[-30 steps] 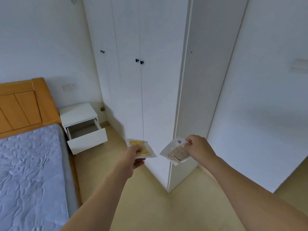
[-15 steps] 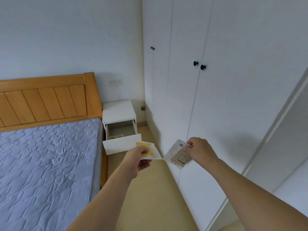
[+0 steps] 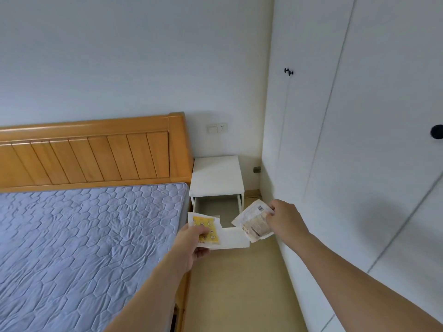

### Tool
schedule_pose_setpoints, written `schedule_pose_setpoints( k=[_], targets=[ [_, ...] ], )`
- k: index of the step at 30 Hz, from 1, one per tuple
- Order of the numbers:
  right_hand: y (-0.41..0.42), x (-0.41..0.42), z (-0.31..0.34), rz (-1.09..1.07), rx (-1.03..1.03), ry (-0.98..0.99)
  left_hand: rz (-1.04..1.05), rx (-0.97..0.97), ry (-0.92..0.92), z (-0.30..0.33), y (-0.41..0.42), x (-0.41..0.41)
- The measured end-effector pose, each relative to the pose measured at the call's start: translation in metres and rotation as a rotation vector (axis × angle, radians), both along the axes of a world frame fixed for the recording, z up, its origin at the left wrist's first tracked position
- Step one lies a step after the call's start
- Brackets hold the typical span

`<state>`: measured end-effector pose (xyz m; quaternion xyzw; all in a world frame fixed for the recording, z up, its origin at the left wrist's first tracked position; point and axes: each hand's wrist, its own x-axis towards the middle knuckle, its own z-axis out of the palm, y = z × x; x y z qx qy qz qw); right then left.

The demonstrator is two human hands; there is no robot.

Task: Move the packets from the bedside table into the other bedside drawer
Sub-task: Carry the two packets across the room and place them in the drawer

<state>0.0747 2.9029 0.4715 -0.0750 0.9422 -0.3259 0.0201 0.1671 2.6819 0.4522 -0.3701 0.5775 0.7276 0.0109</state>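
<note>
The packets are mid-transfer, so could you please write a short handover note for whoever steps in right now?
Left hand: holds the yellow packet in front of the open drawer.
Right hand: holds the white printed packet by its edge, beside the drawer.
Bedside table: drawer pulled out; a scrap of something shows inside, too hidden to identify.
Done: both packets carried to the drawer.
Left: drop both in; shut the drawer if wanted.

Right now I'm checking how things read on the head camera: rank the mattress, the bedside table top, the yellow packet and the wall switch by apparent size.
1. mattress
2. bedside table top
3. yellow packet, though it is nearer the camera, so this rank is unsure
4. wall switch
</note>
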Motion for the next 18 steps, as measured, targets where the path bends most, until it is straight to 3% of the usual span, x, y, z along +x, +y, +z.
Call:
schedule_pose_setpoints(
  k=[9, 12, 18],
  targets=[
    [-0.109, -0.172, -0.047, 0.003, 0.057, -0.102, 0.008, 0.047, -0.089, -0.040, -0.126, -0.174],
    [-0.131, -0.223, -0.053, 0.004, 0.122, -0.138, -0.030, 0.040, -0.129, -0.046, -0.151, -0.232],
    [-0.159, -0.326, -0.091, -0.035, 0.057, -0.274, -0.095, 0.024, -0.221, -0.083, -0.185, -0.338]
  ],
)
